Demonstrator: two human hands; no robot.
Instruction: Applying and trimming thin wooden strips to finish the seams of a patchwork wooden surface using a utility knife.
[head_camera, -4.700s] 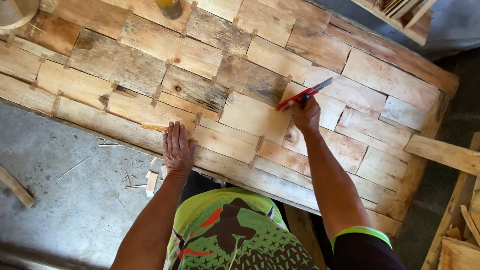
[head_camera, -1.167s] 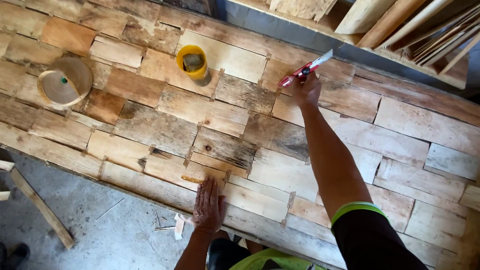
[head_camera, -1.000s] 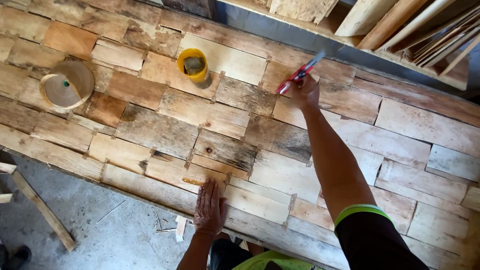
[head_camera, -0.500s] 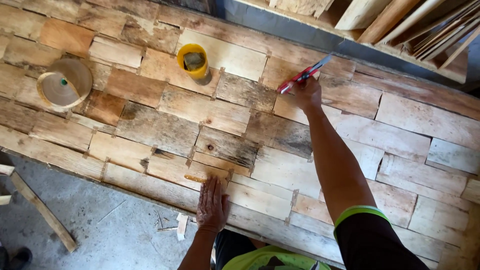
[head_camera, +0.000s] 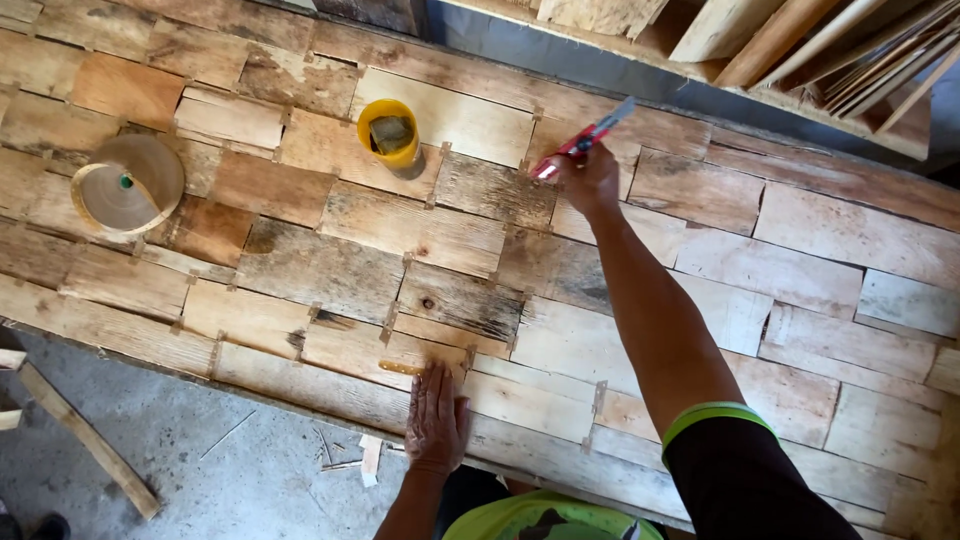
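Both hands work: right fingers (head_camera: 578, 170) clamp, seemingly, a red cutter (head_camera: 585, 140); left hand (head_camera: 437, 420) flat, fingers together.

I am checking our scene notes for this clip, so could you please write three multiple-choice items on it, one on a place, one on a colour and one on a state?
1. Where does the left hand rest?
A. flat on the near edge of the patchwork wooden panel
B. on the yellow cup
C. on the floor

2. What colour is the cup?
A. blue
B. yellow
C. white

3. What is the right hand doing?
A. lying open and bare
B. gripping a red-handled tool
C. holding the round wooden piece

Answers: 1 A, its palm lies flat on the near boards; 2 B, its rim and wall are yellow; 3 B, its fingers close around the tool far across the panel.
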